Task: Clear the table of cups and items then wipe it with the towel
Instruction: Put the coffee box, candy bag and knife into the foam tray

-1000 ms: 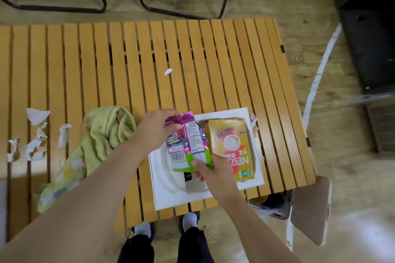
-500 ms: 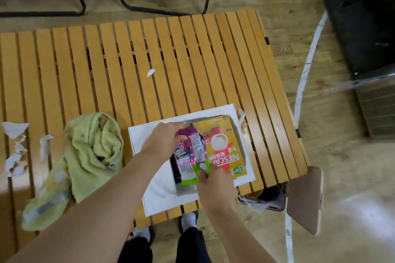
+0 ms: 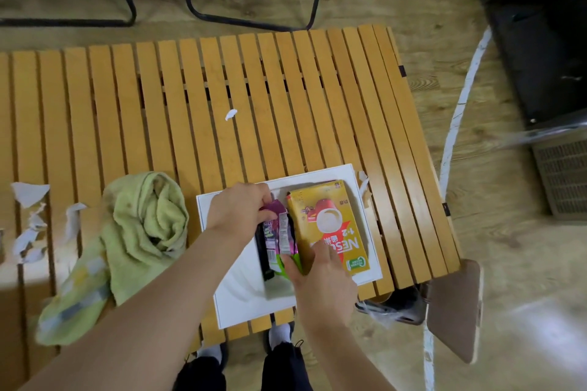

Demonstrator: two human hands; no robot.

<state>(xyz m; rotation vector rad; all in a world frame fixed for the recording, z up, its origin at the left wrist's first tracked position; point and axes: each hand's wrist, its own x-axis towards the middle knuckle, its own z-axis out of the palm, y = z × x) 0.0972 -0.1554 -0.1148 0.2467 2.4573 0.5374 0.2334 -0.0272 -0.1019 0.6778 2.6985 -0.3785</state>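
Note:
A white tray (image 3: 241, 298) lies at the near right of the slatted wooden table (image 3: 190, 105). In it a yellow coffee box (image 3: 330, 219) lies flat. Beside the box stands a purple and green snack packet (image 3: 281, 232), turned on its edge. My left hand (image 3: 238, 213) pinches the packet's far end. My right hand (image 3: 317, 279) grips its near green end, with a finger lying over the box. A crumpled green towel (image 3: 139, 232) lies left of the tray.
Torn white paper scraps (image 3: 30, 219) lie at the table's left, one small scrap (image 3: 231, 114) near the middle and another (image 3: 363, 184) by the tray's right edge. Black chair legs (image 3: 254, 9) stand beyond the table. A brown board (image 3: 451, 308) and a bag sit at the near right corner.
Both hands have lowered the snack packet into the tray and turned it onto its edge against the coffee box. The camera view shifted slightly.

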